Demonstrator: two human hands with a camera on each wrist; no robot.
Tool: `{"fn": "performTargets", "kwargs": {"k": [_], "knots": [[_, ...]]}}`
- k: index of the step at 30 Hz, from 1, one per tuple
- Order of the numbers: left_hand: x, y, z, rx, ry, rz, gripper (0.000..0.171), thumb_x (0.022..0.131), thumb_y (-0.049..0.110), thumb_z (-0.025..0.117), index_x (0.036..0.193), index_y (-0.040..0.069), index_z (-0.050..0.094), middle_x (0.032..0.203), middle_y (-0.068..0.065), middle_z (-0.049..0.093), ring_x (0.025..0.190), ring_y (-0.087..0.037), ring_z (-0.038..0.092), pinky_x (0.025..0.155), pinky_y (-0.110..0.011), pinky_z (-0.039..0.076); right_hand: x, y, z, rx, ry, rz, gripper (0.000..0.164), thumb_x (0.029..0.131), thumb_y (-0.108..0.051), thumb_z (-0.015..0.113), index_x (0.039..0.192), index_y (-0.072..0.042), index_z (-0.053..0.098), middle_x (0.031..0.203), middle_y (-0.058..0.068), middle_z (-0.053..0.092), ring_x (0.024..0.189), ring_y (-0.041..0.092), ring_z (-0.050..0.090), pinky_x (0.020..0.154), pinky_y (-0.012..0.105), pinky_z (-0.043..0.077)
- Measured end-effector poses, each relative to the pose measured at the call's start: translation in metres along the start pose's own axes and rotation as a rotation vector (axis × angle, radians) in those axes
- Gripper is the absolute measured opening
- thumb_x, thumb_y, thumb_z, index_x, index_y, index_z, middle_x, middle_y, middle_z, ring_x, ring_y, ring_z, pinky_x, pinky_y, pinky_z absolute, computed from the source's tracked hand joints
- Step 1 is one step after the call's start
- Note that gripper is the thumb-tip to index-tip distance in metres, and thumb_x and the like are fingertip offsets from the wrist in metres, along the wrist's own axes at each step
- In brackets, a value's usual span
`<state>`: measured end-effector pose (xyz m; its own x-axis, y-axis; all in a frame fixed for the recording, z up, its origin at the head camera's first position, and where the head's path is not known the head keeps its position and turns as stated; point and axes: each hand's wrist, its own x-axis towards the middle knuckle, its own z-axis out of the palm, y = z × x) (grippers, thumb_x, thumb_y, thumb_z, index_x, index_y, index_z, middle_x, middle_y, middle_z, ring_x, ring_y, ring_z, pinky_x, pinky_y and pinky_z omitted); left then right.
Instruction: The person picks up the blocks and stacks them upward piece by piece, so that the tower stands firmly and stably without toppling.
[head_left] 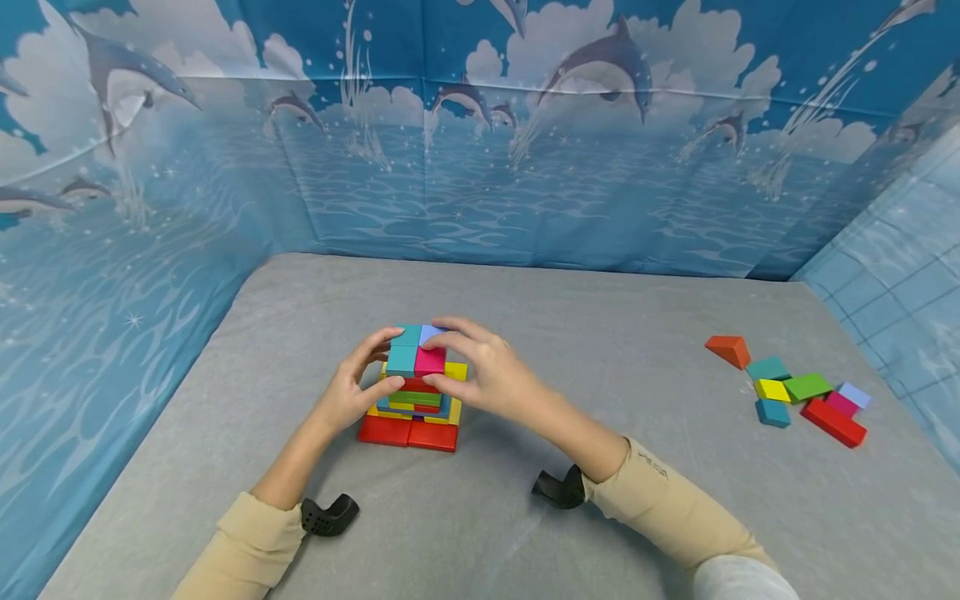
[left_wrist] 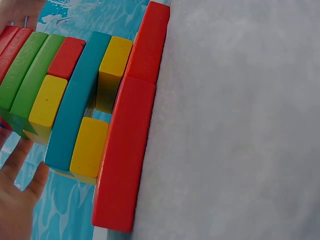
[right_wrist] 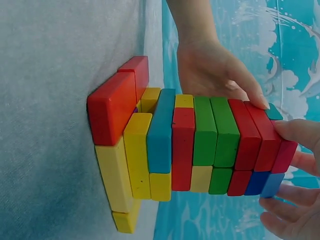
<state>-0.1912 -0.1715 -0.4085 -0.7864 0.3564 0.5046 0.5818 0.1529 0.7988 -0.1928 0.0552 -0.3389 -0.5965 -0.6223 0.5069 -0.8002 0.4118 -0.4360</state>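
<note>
A tower of painted wooden blocks (head_left: pixel 416 398) stands on the grey surface, with red blocks (left_wrist: pixel 125 155) across its base. On top are two teal blocks (head_left: pixel 401 361), a pink block (head_left: pixel 431 361) and a light blue block (right_wrist: pixel 272 186). My left hand (head_left: pixel 348 387) holds the teal blocks' left side, its thumb at the front edge, where red blocks (right_wrist: pixel 260 132) lie under the top layer. From the right, my right hand (head_left: pixel 491 375) holds the pink and light blue blocks, thumb in front and fingers farther back. The left fingertips' far contact is partly hidden.
Loose blocks lie at the right: an orange wedge (head_left: pixel 727 350), a green block (head_left: pixel 807 386), a long red block (head_left: pixel 834 422) and several others. A dolphin-print curtain (head_left: pixel 480 200) hangs behind the grey surface (head_left: pixel 585 325). Black wrist attachments (head_left: pixel 330 517) sit below both sleeves.
</note>
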Motion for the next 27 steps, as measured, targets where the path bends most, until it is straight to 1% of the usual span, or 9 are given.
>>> {"fn": "performTargets", "kwargs": {"k": [5, 8, 10, 15, 18, 21, 23, 24, 27], "knots": [[0.001, 0.003, 0.001, 0.008, 0.000, -0.009, 0.054, 0.083, -0.001, 0.060, 0.133, 0.001, 0.039, 0.131, -0.002, 0.043, 0.113, -0.011, 0.044, 0.094, -0.030, 0.037, -0.001, 0.002, 0.001, 0.045, 0.016, 0.001, 0.036, 0.076, -0.016, 0.075, 0.107, -0.006, 0.062, 0.120, 0.013, 0.054, 0.107, 0.022, 0.054, 0.082, 0.027, 0.050], [0.002, 0.007, 0.001, 0.011, 0.002, -0.011, 0.054, 0.082, -0.005, 0.060, 0.131, -0.004, 0.038, 0.130, 0.001, 0.043, 0.113, -0.008, 0.043, 0.095, -0.028, 0.036, 0.000, 0.004, 0.001, 0.070, 0.020, -0.005, 0.044, 0.076, -0.018, 0.075, 0.113, -0.005, 0.058, 0.121, 0.011, 0.053, 0.110, 0.020, 0.052, 0.085, 0.028, 0.049], [0.003, 0.011, 0.002, 0.013, 0.010, -0.007, 0.054, 0.080, -0.008, 0.059, 0.130, -0.006, 0.038, 0.130, -0.001, 0.044, 0.112, -0.007, 0.043, 0.094, -0.025, 0.036, -0.001, 0.007, -0.002, 0.091, 0.022, 0.005, 0.050, 0.076, -0.021, 0.075, 0.119, -0.005, 0.055, 0.123, 0.009, 0.052, 0.113, 0.018, 0.048, 0.088, 0.030, 0.047], [0.002, 0.012, 0.003, 0.021, 0.024, -0.003, 0.058, 0.076, -0.012, 0.059, 0.130, -0.005, 0.039, 0.130, -0.010, 0.045, 0.111, -0.010, 0.044, 0.093, -0.023, 0.037, -0.018, 0.027, -0.030, 0.134, 0.074, 0.122, 0.056, 0.077, -0.023, 0.074, 0.127, -0.009, 0.051, 0.126, 0.003, 0.051, 0.116, 0.016, 0.046, 0.094, 0.038, 0.041], [0.001, 0.008, 0.002, 0.023, 0.024, 0.006, 0.058, 0.078, -0.008, 0.060, 0.132, -0.001, 0.040, 0.131, -0.006, 0.045, 0.111, -0.012, 0.045, 0.094, -0.026, 0.038, -0.045, 0.054, -0.056, 0.133, 0.134, 0.217, 0.052, 0.080, -0.016, 0.071, 0.128, -0.007, 0.050, 0.125, 0.007, 0.053, 0.113, 0.021, 0.049, 0.092, 0.044, 0.040], [0.000, 0.005, 0.001, 0.023, 0.022, 0.017, 0.058, 0.079, -0.005, 0.061, 0.133, 0.002, 0.040, 0.130, -0.003, 0.046, 0.111, -0.013, 0.046, 0.094, -0.029, 0.038, -0.082, 0.085, -0.086, 0.078, 0.180, 0.320, 0.049, 0.082, -0.011, 0.067, 0.127, -0.004, 0.050, 0.123, 0.013, 0.054, 0.110, 0.027, 0.051, 0.088, 0.048, 0.040], [0.000, 0.005, 0.000, 0.022, 0.020, 0.020, 0.058, 0.079, -0.005, 0.060, 0.133, 0.002, 0.040, 0.130, -0.003, 0.046, 0.111, -0.013, 0.046, 0.093, -0.029, 0.039, -0.111, 0.104, -0.106, 0.014, 0.187, 0.399, 0.048, 0.083, -0.010, 0.067, 0.127, -0.002, 0.049, 0.122, 0.017, 0.054, 0.108, 0.031, 0.050, 0.086, 0.051, 0.040], [-0.001, 0.004, 0.000, 0.020, 0.017, 0.017, 0.058, 0.080, -0.005, 0.060, 0.134, 0.002, 0.039, 0.130, -0.003, 0.045, 0.111, -0.013, 0.046, 0.094, -0.029, 0.038, -0.127, 0.114, -0.116, -0.017, 0.193, 0.438, 0.047, 0.084, -0.011, 0.066, 0.127, -0.003, 0.049, 0.122, 0.016, 0.054, 0.107, 0.029, 0.050, 0.086, 0.047, 0.040], [-0.001, 0.006, 0.000, 0.024, 0.010, 0.003, 0.058, 0.081, -0.002, 0.061, 0.134, 0.002, 0.038, 0.130, -0.003, 0.045, 0.111, -0.012, 0.045, 0.094, -0.029, 0.038, -0.171, 0.134, -0.146, -0.097, 0.144, 0.559, 0.047, 0.085, -0.014, 0.065, 0.128, -0.002, 0.048, 0.122, 0.019, 0.052, 0.108, 0.033, 0.048, 0.086, 0.050, 0.039]]}}
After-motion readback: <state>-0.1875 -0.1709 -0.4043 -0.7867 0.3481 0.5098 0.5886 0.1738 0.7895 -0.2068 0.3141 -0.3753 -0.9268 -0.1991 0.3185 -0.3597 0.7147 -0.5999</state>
